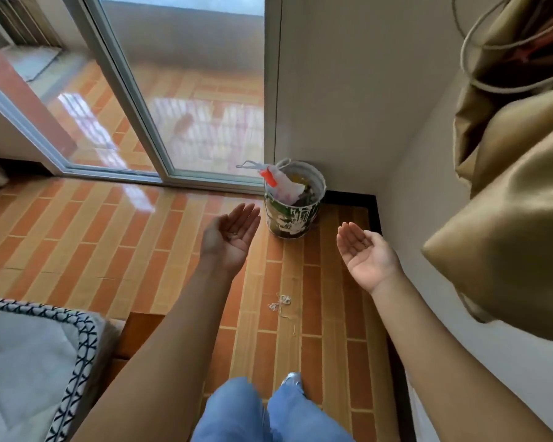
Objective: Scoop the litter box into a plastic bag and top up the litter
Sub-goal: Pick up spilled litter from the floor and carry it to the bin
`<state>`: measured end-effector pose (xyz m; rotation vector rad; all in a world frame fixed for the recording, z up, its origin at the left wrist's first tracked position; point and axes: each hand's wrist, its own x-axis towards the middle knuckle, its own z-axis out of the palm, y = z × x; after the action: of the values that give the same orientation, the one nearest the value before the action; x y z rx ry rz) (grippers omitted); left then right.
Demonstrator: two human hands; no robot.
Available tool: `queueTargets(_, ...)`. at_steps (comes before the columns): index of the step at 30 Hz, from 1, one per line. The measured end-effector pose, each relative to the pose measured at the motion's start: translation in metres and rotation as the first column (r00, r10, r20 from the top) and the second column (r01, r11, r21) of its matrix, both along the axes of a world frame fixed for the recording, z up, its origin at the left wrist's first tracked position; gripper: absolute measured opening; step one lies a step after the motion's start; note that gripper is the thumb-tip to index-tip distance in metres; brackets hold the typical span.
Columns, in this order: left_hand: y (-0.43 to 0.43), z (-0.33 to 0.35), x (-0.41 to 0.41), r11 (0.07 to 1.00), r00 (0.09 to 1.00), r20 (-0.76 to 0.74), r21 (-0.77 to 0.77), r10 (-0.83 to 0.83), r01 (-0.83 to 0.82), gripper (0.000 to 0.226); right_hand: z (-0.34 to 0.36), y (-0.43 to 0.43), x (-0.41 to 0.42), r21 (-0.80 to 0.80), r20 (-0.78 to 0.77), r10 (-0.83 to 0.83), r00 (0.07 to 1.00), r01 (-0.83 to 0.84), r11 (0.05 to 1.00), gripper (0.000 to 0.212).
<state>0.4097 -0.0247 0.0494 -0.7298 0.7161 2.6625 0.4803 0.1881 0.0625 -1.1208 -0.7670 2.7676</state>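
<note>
Lower left: corner of a quilted bed cover [23, 355], patterned trim. Beyond it, tiled floor [77, 234] running to a sliding glass door [179, 90].

Left hand [230, 239]: palm up, fingers straight and relaxed, holding nothing. Fingertips point toward the corner of the room.

Ahead and just right of those fingertips: paint-spattered bucket [291, 218], upright on the floor in the corner, mouth up. A white plastic bag [284, 185] with a red patch sits crumpled in it, a handle loop sticking out over the left rim. No litter box, scoop or litter supply in view.

Scrap of string [281, 303] on the floor between the forearms.

Right hand [364, 253]: also palm up, fingers spread loosely, empty. It sits right of the bucket and a little farther off than the left.

Far right: tan cloth bag [508, 202] hanging by the wall.

Judgement: work not begun. If that bag is the one wanted, the left hand has the shorter reach, forward and down to the loop.
</note>
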Motion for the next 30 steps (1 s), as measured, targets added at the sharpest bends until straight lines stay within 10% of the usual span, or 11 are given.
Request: queueTargets(30, 0.112, -0.179, -0.392, 0.911, 0.899, 0.291, -0.155, -0.328, 0.382, 0.033, -0.170, 0.087, -0.378, -0.016, 0.233, -0.104, 0.967, 0.111, 0.994, 0.034)
